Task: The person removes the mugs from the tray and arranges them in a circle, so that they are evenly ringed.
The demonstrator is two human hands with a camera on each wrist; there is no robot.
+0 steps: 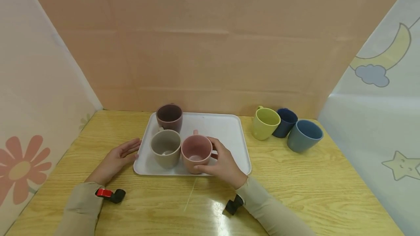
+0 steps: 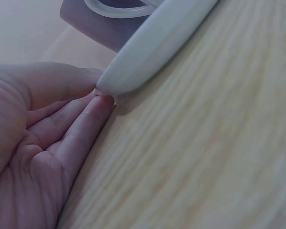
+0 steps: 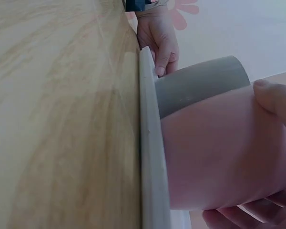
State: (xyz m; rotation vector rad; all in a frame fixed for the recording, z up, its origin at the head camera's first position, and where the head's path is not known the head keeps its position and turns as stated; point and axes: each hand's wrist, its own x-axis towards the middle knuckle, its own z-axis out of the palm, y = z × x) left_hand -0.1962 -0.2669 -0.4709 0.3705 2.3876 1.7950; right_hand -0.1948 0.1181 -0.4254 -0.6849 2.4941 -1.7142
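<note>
Near middle of the tray (image 1: pixel 223 130): pink mug (image 1: pixel 196 153), mouth up, handle (image 1: pixel 195 132) on the far side. Beige mug (image 1: pixel 166 149) right up against its left, contact or tiny gap, can't tell. Can't confirm the pink base sits flat either; the right wrist view has it close to the near rim.

Right hand (image 1: pixel 225 162): has the pink mug by the body from the right, thumb on the near face, fingers bent round the right side. Spread about as wide as the mug.

Left hand (image 1: pixel 119 158): at the tray's left edge, thumb tip on top of the rim, finger below, light pinch. Other fingers fairly straight.

Also on tray: dark purple mug (image 1: pixel 169 116), far left. On the table (image 1: pixel 157 207), right of the tray: yellow mug (image 1: pixel 265 125), navy mug (image 1: pixel 284 126), blue mug (image 1: pixel 304 138), bunched at the far side.

Handling, my read: looks ceramic, so stiff, moderate weight, no give. Smooth walls, could slip if fingers are damp. Chip risk at lip and handle, esp. knocking the beige one. Best hold: mid-body, thumb opposing fingers, as now. Handle is the alternative but awkward from the near side.
</note>
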